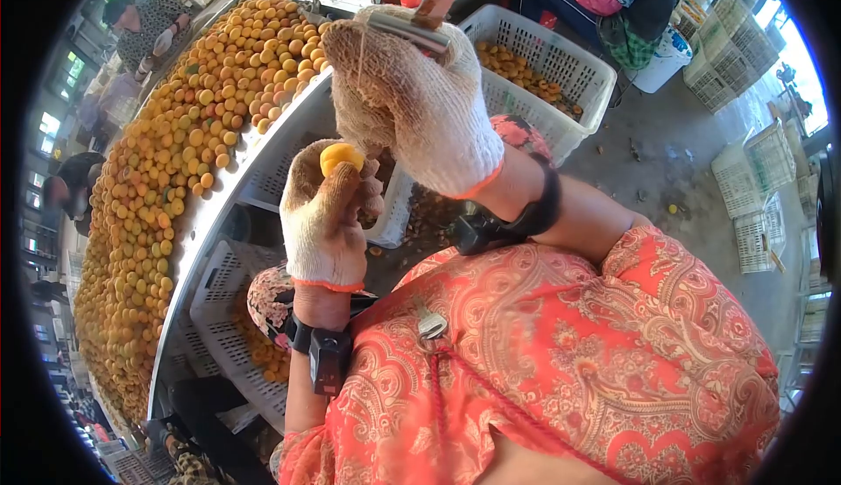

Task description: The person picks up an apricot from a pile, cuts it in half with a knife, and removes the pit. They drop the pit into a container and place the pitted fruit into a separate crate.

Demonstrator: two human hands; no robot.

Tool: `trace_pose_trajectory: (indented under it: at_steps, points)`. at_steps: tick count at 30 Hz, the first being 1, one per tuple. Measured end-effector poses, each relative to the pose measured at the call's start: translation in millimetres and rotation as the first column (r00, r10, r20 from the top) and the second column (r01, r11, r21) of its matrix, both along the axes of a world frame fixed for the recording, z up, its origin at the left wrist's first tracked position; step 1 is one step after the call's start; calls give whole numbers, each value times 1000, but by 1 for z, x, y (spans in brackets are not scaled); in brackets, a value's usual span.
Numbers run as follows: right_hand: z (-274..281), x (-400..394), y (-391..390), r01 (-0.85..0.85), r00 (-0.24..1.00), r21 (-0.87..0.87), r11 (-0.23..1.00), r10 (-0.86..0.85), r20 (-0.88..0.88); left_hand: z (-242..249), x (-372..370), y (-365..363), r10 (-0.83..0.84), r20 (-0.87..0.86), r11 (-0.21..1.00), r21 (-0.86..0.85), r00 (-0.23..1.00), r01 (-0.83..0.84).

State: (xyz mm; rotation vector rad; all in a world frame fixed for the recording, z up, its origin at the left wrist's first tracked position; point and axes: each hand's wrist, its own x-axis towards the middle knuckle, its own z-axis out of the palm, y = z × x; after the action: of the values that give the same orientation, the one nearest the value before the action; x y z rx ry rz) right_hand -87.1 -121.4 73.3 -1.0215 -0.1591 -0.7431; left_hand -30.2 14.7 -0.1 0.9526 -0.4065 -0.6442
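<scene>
Head view. Student: Which parts of the figure matter most?

Tutor: Chiefly the two gloved hands. The left hand (324, 222), at the lower left of the pair, is partly curled, its thumb and fingers closed about one yellow-orange fruit (340, 157). The right hand (438, 113), above and to its right, is closed around a metal tool (410, 33); the tool's far details are too unclear to name.

Student: And the fruit's position?

Tutor: At the top of the left hand, exposed above the thumb, just beside the inner edge of the metal table (229, 189). The heap of fruit (149, 213) lies on that table, further left; a white crate (571, 139) with orange pieces stands beyond the right hand.

Student: How is such a hold best managed?

Tutor: In my judgement, with light, even pressure, lest soft flesh bruise, and with the fingertips low on the fruit, clear of the tool. A firm grip on the tool should offset any slipperiness of the stained glove.

Student: The pose of the arms?

Tutor: Left forearm rising almost upright from the lower edge; right forearm slanting up and leftward from the shoulder, its wrist higher than the left. The gloves are close together.
</scene>
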Motion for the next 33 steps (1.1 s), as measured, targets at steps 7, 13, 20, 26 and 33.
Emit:
trace_pose_trajectory:
  at_steps: [7,13,20,26,33]
  points:
    - [-1,0,-1,-102,994,-4,995,102,23,3,-5,-6,0,-22,996,92,1000,2]
    - [0,4,1,-35,999,-9,999,35,20,7,-9,-9,20,-22,991,136,1000,-16]
    - [-15,9,7,150,988,-299,942,-130,86,5,-18,-19,133,41,981,140,990,-138]
    - [-36,22,10,-37,996,-140,989,49,80,-15,-11,-15,83,-63,996,21,995,-82]
    - [-23,6,18,87,992,-294,952,-110,-64,-10,-19,-25,27,-357,999,50,934,-9]
